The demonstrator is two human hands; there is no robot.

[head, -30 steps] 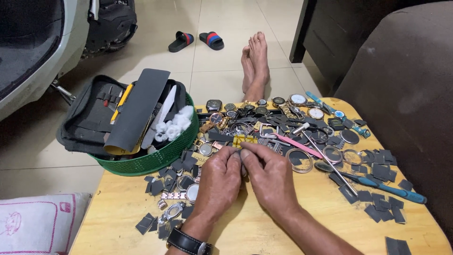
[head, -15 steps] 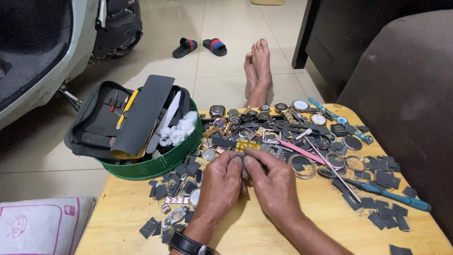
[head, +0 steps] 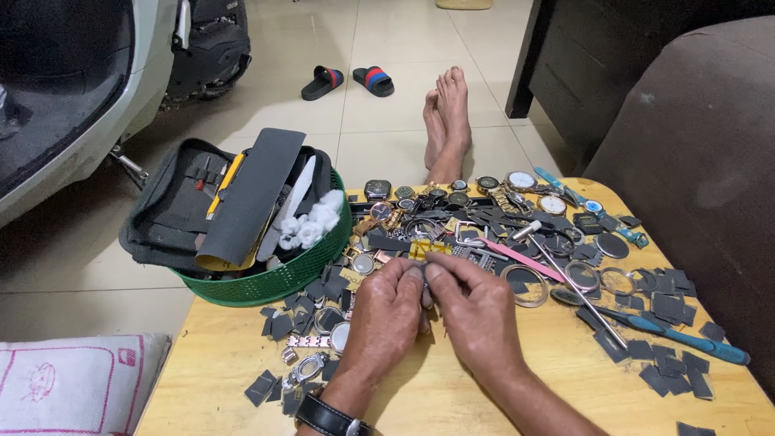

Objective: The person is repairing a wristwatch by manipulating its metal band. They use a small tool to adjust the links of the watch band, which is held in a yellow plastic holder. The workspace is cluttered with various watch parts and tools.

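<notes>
My left hand [head: 387, 319] and my right hand [head: 476, 311] meet over the wooden table [head: 452, 396], fingertips pinched together on a small grey watch part [head: 425, 292] that is mostly hidden between them. A black watch [head: 331, 418] sits on my left wrist. Just beyond my fingers lies a heap of watches and watch parts [head: 452, 218]. Dark grey square pieces [head: 662, 307] are scattered on both sides of my hands.
A green basket [head: 274, 278] at the table's left holds a black tool case, sandpaper and white cotton. A blue-handled screwdriver [head: 686, 335], pink tweezers [head: 517, 258] and metal rings [head: 529, 284] lie to the right. Bare feet [head: 448, 121], sandals [head: 347, 81], a scooter [head: 89, 89] and a sofa [head: 694, 161] surround the table.
My hands stay pinched together on the small part; only the fingers shift slightly. The view has tilted down a little.
</notes>
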